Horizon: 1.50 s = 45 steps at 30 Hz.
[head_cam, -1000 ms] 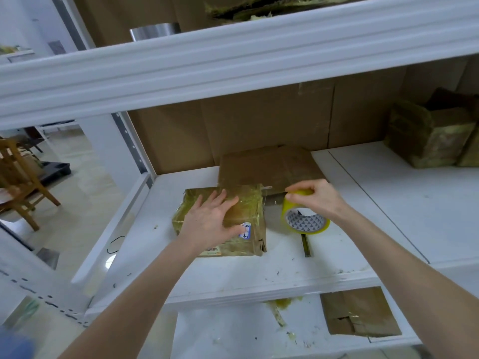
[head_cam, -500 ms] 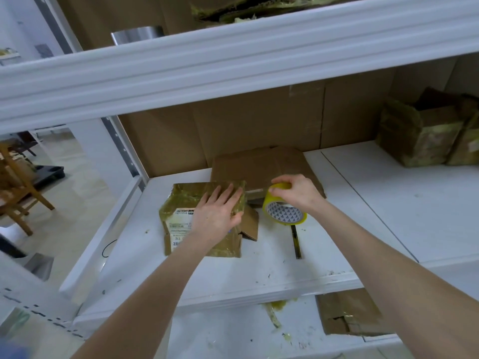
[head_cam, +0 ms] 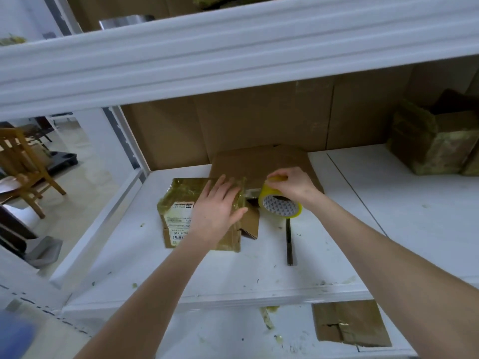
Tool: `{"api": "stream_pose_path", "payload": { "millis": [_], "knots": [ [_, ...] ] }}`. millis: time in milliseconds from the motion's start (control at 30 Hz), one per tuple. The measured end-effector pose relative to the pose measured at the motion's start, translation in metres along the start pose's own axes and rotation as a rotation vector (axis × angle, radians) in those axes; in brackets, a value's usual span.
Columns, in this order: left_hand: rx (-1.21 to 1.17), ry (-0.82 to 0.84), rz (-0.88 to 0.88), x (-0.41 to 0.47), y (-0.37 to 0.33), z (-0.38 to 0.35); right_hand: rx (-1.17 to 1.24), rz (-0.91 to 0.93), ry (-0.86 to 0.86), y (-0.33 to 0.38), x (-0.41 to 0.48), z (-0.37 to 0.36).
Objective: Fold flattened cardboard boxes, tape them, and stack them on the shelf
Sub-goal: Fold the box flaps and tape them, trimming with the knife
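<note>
They are at the taping step. The small box (head_cam: 178, 203), brown and glossy with old tape, sits toward the left end of the white shelf (head_cam: 233, 278), with a printed label showing on its near side. The person's left hand (head_cam: 217, 211) lies flat on top of it, fingers straight and a little spread, pressing the top down. The right hand (head_cam: 293, 182) has its fingers curled over a yellow roll of tape (head_cam: 281, 207), held just beside the box's right edge. A short stretch of tape seems to run from the roll to that edge, though it is too blurred to be sure. Below the roll, one side flap (head_cam: 252, 225) of the box stands open, not tucked in.

Behind the box and the roll lies a flat sheet of cardboard (head_cam: 272, 161), not yet folded. A thin dark strip (head_cam: 289, 242) lies on the shelf near the roll; I cannot tell what it is. Well off to the right stand made-up boxes (head_cam: 430, 143).

As I judge it, the open flap needs pushing shut first. Then the roll can be drawn across the seam while the flat hand stops the box from sliding. The box looks light and the shelf smooth, so it may skid toward the roll if that hand eases off. After that, the tape needs rubbing down and cutting.
</note>
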<state>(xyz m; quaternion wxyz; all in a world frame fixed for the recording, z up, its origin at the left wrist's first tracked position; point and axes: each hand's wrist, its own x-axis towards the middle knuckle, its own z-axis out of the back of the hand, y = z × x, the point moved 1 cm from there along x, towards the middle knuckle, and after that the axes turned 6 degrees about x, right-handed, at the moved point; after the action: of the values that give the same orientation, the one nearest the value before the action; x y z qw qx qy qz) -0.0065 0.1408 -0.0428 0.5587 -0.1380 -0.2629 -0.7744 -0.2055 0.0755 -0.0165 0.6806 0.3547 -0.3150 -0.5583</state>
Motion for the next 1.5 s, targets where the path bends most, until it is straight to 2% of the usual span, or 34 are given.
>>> {"api": "stream_pose_path", "payload": {
  "millis": [67,100,133,233,267,333,467,533,667,733,833,933,1067,1133,1267,1500],
  "knots": [
    [-0.067,-0.236,-0.052,-0.005,-0.029,0.003,0.008,0.025,0.002,0.004,0.004,0.001],
    [-0.102,-0.251,-0.061,-0.007,-0.050,0.006,0.012,0.032,0.000,0.005,0.005,0.001],
    [-0.133,-0.183,-0.047,-0.008,-0.072,0.009,0.015,0.038,-0.002,0.005,0.005,0.001],
    [-0.181,0.393,0.150,-0.002,-0.124,0.003,0.011,0.047,0.003,0.005,0.003,0.003],
    [-0.183,0.529,0.203,0.000,-0.134,-0.004,0.012,0.047,0.008,0.004,0.003,0.004],
    [-0.211,0.654,0.285,0.003,-0.140,-0.015,0.006,0.051,0.018,0.004,0.001,0.006],
    [-0.141,0.694,0.260,0.001,-0.134,-0.016,-0.009,0.048,0.051,0.000,0.000,0.012],
    [-0.083,0.701,0.236,-0.009,-0.122,-0.003,-0.028,0.038,0.072,-0.004,-0.001,0.012],
    [-0.127,0.644,0.335,-0.037,-0.090,0.032,-0.024,0.020,0.104,-0.008,0.001,0.013],
    [-0.131,0.524,0.395,-0.045,-0.072,0.058,-0.025,0.013,0.130,-0.007,0.002,0.011],
    [-0.196,0.248,0.538,-0.035,-0.047,0.082,-0.042,-0.013,0.143,-0.007,0.004,0.004],
    [-0.223,0.070,0.623,-0.005,-0.038,0.078,-0.078,-0.041,0.146,-0.006,0.001,-0.006],
    [-0.218,0.119,0.553,0.024,-0.047,0.048,-0.085,-0.038,0.130,-0.004,-0.005,-0.014],
    [-0.207,0.180,0.548,0.023,-0.047,0.035,-0.101,-0.047,0.150,-0.005,-0.007,-0.014],
    [-0.178,0.187,0.494,0.011,-0.042,0.024,-0.150,-0.080,0.166,-0.008,-0.013,-0.009],
    [-0.183,0.175,0.416,0.003,-0.040,0.022,-0.441,-0.083,0.064,0.001,-0.029,-0.006]
  ]
}}
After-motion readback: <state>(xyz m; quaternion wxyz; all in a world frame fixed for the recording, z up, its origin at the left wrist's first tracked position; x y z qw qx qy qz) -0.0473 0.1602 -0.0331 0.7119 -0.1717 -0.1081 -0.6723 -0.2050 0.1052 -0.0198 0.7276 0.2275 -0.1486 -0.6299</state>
